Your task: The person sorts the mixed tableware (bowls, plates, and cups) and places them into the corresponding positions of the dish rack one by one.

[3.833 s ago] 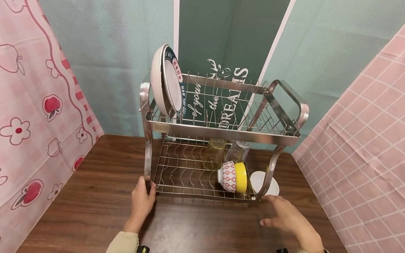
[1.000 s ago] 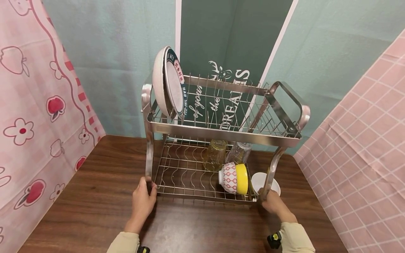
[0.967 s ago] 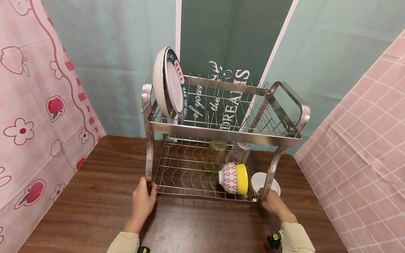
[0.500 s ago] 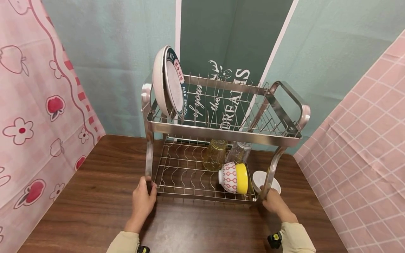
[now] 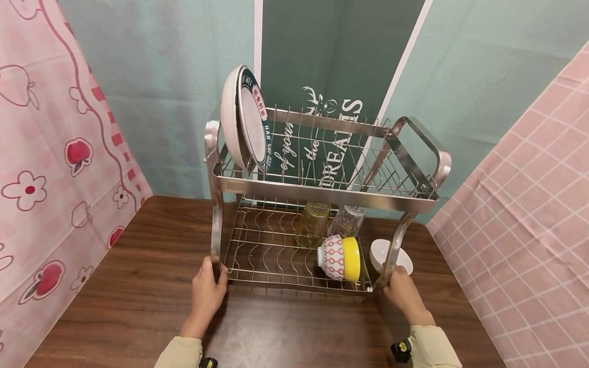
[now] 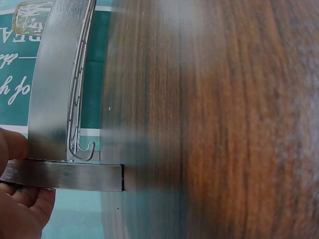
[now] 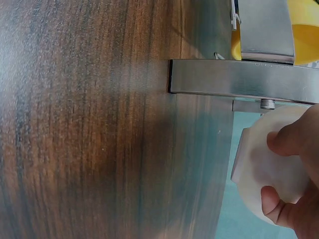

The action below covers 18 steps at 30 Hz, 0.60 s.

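Note:
My left hand (image 5: 207, 290) grips the front left leg of a two-tier metal dish rack (image 5: 322, 193), thumb on one side and fingers on the other in the left wrist view. Beside the rack's front right leg, my right hand (image 5: 406, 294) holds a white bowl (image 5: 380, 252), which is tilted on the outer side of the leg. The right wrist view shows thumb and a curled finger against the bowl's outer wall (image 7: 276, 167). A patterned bowl with a yellow band (image 5: 352, 258) lies on its side on the lower tier.
A yellowish glass (image 5: 312, 227) and a clear glass (image 5: 347, 222) stand at the back of the lower tier. Dishes (image 5: 253, 122) lean upright at the upper tier's left end. Pink cloths flank the wooden table (image 5: 138, 286), with a green backdrop behind.
My right hand has moved in from the open table to the white bowl. The bowl has shifted slightly right and back, and tipped more. My left hand has stayed on the rack leg.

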### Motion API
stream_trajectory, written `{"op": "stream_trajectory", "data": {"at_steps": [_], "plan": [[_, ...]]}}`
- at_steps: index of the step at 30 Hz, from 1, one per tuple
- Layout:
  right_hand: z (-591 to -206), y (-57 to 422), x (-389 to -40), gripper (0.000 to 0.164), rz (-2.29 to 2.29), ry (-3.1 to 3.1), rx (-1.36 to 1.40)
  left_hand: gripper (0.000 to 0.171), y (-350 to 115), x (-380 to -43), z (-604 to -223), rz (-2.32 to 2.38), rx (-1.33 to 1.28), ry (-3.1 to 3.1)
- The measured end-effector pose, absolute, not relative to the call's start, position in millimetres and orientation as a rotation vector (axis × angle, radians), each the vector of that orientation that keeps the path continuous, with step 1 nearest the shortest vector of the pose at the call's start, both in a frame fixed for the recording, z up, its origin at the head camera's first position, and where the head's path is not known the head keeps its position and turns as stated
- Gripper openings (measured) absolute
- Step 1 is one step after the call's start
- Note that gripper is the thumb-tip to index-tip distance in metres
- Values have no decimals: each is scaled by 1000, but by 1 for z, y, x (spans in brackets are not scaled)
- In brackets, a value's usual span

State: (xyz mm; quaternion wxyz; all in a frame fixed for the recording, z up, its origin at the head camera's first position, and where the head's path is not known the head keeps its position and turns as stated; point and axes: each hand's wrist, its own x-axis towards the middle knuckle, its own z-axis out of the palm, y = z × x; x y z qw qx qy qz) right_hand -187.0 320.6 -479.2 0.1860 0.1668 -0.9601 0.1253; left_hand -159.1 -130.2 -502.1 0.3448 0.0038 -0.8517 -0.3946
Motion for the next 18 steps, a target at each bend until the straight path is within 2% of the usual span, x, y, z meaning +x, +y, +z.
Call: {"op": "stream_trajectory", "data": {"at_steps": [12, 18], "plan": [[-479, 319, -185, 26, 348, -2675, 442, 29, -130, -158, -500, -1029, 11, -2216], [-470, 318, -176, 21, 342, -2693, 321, 28, -130, -158, -500, -1038, 24, -2225]]}}
